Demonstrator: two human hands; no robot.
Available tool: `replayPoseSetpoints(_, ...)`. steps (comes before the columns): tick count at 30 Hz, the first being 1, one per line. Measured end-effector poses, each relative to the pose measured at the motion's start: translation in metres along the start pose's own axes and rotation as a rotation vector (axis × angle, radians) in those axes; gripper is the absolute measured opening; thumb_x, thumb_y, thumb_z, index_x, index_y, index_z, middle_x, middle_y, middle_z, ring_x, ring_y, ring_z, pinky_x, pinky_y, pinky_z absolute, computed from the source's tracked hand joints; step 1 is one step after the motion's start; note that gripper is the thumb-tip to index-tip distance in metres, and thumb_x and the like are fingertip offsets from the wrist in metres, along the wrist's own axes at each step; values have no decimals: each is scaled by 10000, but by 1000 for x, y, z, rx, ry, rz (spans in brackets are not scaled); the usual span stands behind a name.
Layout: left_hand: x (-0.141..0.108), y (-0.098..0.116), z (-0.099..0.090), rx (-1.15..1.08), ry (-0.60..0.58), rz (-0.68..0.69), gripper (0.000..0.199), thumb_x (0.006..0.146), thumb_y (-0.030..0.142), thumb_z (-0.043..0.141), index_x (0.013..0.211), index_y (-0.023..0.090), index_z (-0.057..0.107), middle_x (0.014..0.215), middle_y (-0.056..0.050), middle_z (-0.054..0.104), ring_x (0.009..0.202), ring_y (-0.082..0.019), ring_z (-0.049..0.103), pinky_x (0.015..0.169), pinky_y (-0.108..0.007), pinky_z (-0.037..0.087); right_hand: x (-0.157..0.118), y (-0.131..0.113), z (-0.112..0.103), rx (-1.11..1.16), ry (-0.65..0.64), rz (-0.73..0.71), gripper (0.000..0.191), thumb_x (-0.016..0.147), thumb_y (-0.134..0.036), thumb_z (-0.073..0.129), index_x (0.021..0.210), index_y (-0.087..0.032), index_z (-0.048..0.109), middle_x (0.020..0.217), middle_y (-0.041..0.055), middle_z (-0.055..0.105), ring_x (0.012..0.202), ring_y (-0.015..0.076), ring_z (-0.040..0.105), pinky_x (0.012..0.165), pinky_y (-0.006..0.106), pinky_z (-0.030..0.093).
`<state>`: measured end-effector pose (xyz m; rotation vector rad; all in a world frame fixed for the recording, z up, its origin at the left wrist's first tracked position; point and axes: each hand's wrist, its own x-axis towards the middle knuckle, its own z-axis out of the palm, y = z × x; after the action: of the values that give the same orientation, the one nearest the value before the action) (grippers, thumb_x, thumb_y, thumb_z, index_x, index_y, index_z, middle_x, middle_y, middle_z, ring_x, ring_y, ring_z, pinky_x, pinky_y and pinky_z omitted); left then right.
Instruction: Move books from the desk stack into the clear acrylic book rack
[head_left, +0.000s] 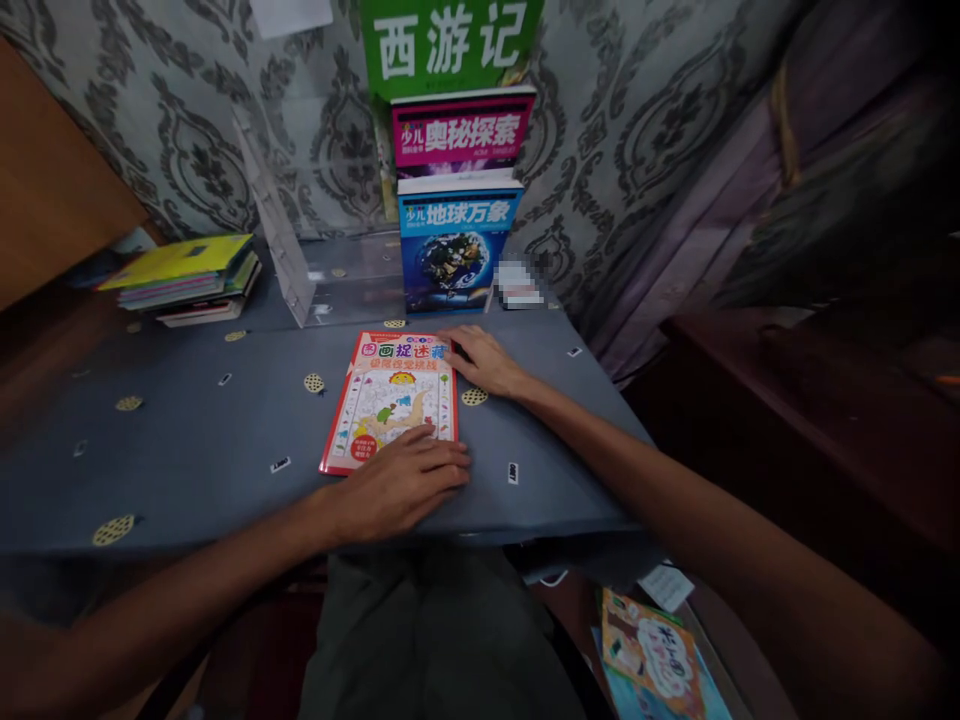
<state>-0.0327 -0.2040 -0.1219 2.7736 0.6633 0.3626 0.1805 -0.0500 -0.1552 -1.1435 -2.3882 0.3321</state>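
Blue-grey tabletop [187, 470] fills the middle of the view, set in a corner against grey damask wallpaper [660, 130], with a mauve curtain [679, 240] hanging to the right and dark wooden furniture [787, 420] beyond it. Olive trousers [427, 640] show below the table edge, and picture books [652, 650] lie down at the lower right.

Three upright books lean against the wall at the back: a green *西游记* volume [450, 40], a pink-banded book [461, 130], and a blue Earth book [450, 240] in front. A clear acrylic stand [277, 225] stands to their left, and a stack of books [180, 280] lies flat at the table's far left.

A red-bordered puzzle book [390, 400] lies flat near the table's centre, slightly askew. The left hand [397, 483] rests palm down across its lower right corner, fingers loosely extended, pressing flat rather than gripping. The right hand [484, 362] lies open and relaxed beside the upper right corner, its fingertips [450, 338] touching the top edge. Neither hand is clenched.

Gold lattice stickers [474, 396] and small white labels [280, 464] dot the tabletop.
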Motion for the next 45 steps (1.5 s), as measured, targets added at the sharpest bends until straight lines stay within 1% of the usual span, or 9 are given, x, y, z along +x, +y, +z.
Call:
replayPoseSetpoints(3, -3, 0, 1, 37, 14, -48, 289, 1046, 356, 426, 1223, 206, 598, 1411, -97, 608, 1334, -218, 551, 1183, -472, 382, -1, -1, -1, 31, 20, 9, 451, 959, -264, 430, 1365, -134, 575, 1346, 143, 655, 1209, 294, 579, 1060, 486, 449)
replayPoseSetpoints(6, 1, 1, 1, 99, 41, -151, 470, 968, 554, 529, 1286, 212, 571, 1478, -135, 541, 1433, -330, 431, 1179, -598, 342, 1, 0, -1, 44, 58, 28, 435, 945, -230, 426, 1331, -138, 603, 1308, 139, 677, 1177, 289, 598, 1051, 485, 452)
replayPoseSetpoints(10, -3, 2, -7, 171, -18, -219, 413, 950, 525, 574, 1257, 248, 576, 1495, -103, 530, 1480, -383, 341, 1154, -692, 297, 1, 0, -4, 71, 113, 83, 400, 944, -227, 440, 1274, -129, 644, 1218, 144, 718, 1097, 286, 634, 979, 469, 495)
replayPoseSetpoints(14, -22, -3, -31, 224, -41, -256, 279, 935, 473, 594, 1057, 227, 640, 1332, -99, 628, 1354, -363, 492, 1107, -628, 373, -4, -5, -9, 205, 105, 154, 405, 921, -150, 442, 1264, -157, 657, 1064, 92, 772, 937, 232, 688, 885, 398, 530)
replayPoseSetpoints(18, -23, -13, -51, 379, -106, -482, 274, 985, 409, 506, 915, 179, 637, 1007, -100, 680, 977, -278, 639, 912, -469, 509, -9, -15, -8, 362, 39, 139, 409, 915, -118, 452, 1268, -127, 658, 939, 68, 783, 816, 189, 695, 801, 333, 529)
replayPoseSetpoints(20, -10, -17, -49, 460, -112, -569, 262, 994, 398, 494, 994, 169, 620, 1007, -101, 674, 962, -270, 623, 868, -428, 514, -10, -17, -7, 400, 36, 113, 410, 909, -103, 457, 1262, -137, 662, 933, 61, 781, 814, 181, 693, 783, 319, 526)
replayPoseSetpoints(23, 20, -21, -37, 525, -68, -559, 299, 987, 406, 522, 1151, 162, 574, 1178, -125, 651, 1091, -284, 586, 901, -416, 505, -13, -16, -5, 452, 56, 97, 398, 912, -103, 459, 1251, -148, 663, 934, 59, 777, 812, 173, 693, 775, 314, 533)
replayPoseSetpoints(29, 62, -26, -24, 583, -111, -579, 302, 1022, 359, 460, 1164, 132, 600, 1142, -161, 672, 1112, -322, 612, 857, -437, 537, -24, -14, -8, 524, 93, 141, 373, 917, -119, 484, 1243, -144, 664, 921, 64, 771, 825, 171, 707, 787, 312, 548)
replayPoseSetpoints(45, 62, -31, -25, 598, -114, -575, 330, 1044, 235, 353, 1093, 136, 664, 1041, -160, 733, 959, -294, 703, 656, -353, 533, -31, -22, -12, 546, 123, 168, 369, 914, -126, 489, 1242, -156, 656, 899, 51, 782, 828, 176, 724, 814, 330, 546)
